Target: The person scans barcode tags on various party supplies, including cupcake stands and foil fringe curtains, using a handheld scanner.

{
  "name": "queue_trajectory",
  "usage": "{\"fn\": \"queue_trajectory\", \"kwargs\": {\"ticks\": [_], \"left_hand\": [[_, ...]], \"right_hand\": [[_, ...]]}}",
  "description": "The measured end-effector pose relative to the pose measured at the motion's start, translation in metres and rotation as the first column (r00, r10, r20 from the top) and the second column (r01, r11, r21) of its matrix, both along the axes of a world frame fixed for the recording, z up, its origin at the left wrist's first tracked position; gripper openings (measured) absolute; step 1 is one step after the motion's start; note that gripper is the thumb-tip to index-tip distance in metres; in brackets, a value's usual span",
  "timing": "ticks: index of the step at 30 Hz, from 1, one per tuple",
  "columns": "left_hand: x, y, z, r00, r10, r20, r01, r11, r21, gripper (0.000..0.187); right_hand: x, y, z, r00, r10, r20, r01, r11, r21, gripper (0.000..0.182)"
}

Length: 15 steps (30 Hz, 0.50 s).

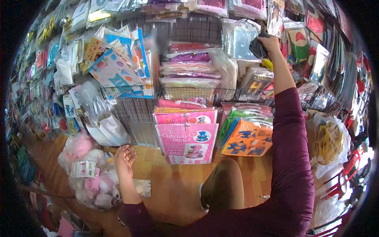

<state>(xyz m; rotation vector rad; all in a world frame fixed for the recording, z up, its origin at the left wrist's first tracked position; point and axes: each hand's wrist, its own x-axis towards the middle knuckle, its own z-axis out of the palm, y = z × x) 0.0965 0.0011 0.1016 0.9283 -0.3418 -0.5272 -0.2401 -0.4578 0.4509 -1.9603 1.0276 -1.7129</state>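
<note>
My right hand (270, 42) reaches up to the display and is closed on a dark grey cloth (257, 48). The cloth is bunched up in front of clear-wrapped packs (241, 37) on the rack. Low on the left hangs my left hand (125, 158), its fingers loosely bent and apart, with nothing in it. Closest to that hand are a white plastic bag (108, 130) and a clear bag of pink and white plush-looking items (94, 183).
Pink cupcake stand packs (187, 144) hang in front of the wire basket (136, 93). Orange and green printed bags (248, 136) hang beside them. Party packs (118, 71) fill the upper left. A plastic bag with yellow contents (327, 142) is at right. My knee (223, 183) is above the wooden floor (169, 189).
</note>
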Motion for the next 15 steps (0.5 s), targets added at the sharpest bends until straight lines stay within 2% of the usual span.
{"fn": "queue_trajectory", "kwargs": {"ticks": [3, 4, 5, 6, 7, 8, 9, 10, 11, 12, 13, 14, 15], "left_hand": [[-0.001, 0.002, 0.002, 1.0, 0.011, -0.019, -0.011, 1.0, -0.002, 0.025], [-0.002, 0.002, 0.003, 0.999, 0.043, -0.014, -0.043, 0.999, -0.012, 0.025], [-0.002, 0.004, 0.003, 0.996, 0.084, -0.014, -0.085, 0.996, -0.016, 0.025], [0.001, 0.006, -0.001, 0.996, 0.085, -0.011, -0.085, 0.996, -0.014, 0.025], [0.005, 0.009, -0.005, 0.995, 0.095, -0.013, -0.096, 0.995, -0.005, 0.025], [0.003, 0.013, -0.002, 0.993, 0.116, -0.028, -0.116, 0.993, -0.019, 0.025], [0.001, 0.015, 0.0, 0.989, 0.139, -0.046, -0.14, 0.99, -0.028, 0.025], [0.006, 0.018, -0.003, 0.988, 0.149, -0.047, -0.15, 0.989, -0.013, 0.026], [0.013, 0.021, -0.008, 0.987, 0.156, -0.05, -0.156, 0.988, 0.004, 0.026], [0.017, 0.022, -0.012, 0.982, 0.182, -0.053, -0.181, 0.983, 0.03, 0.025], [0.02, 0.022, -0.016, 0.978, 0.204, -0.052, -0.201, 0.978, 0.055, 0.025], [0.023, 0.021, -0.02, 0.971, 0.232, -0.055, -0.225, 0.968, 0.109, 0.024], [0.026, 0.021, -0.027, 0.965, 0.257, -0.052, -0.246, 0.956, 0.161, 0.023]], "right_hand": [[0.007, -0.001, 0.003, 0.938, -0.301, -0.169, 0.296, 0.953, -0.055, 0.045], [0.009, -0.002, 0.001, 0.947, -0.266, -0.181, 0.253, 0.963, -0.094, 0.049], [0.007, -0.003, 0.005, 0.822, -0.464, -0.331, 0.421, 0.886, -0.195, 0.051], [0.008, 0.028, 0.007, 0.672, -0.574, -0.468, 0.506, 0.817, -0.276, 0.054], [0.005, 0.009, 0.006, 0.586, -0.682, -0.437, 0.535, 0.731, -0.423, 0.063], [-0.006, -0.02, 0.01, 0.591, -0.668, -0.452, 0.523, 0.744, -0.416, 0.069], [0.001, 0.019, 0.008, 0.535, -0.756, -0.378, 0.561, 0.652, -0.51, 0.067], [0.002, 0.051, -0.003, 0.73, -0.669, -0.139, 0.492, 0.656, -0.572, 0.064], [-0.016, -0.009, 0.004, 0.692, -0.718, -0.066, 0.526, 0.566, -0.635, 0.064], [-0.014, 0.005, -0.001, 0.738, -0.671, -0.069, 0.51, 0.621, -0.595, 0.058], [-0.001, 0.034, -0.022, 0.935, -0.352, 0.031, 0.321, 0.809, -0.492, 0.049], [0.016, 0.066, -0.046, 0.983, -0.006, 0.184, 0.08, 0.915, -0.395, 0.041], [0.028, 0.075, -0.069, 0.962, 0.209, 0.174, -0.132, 0.918, -0.374, 0.035]]}}
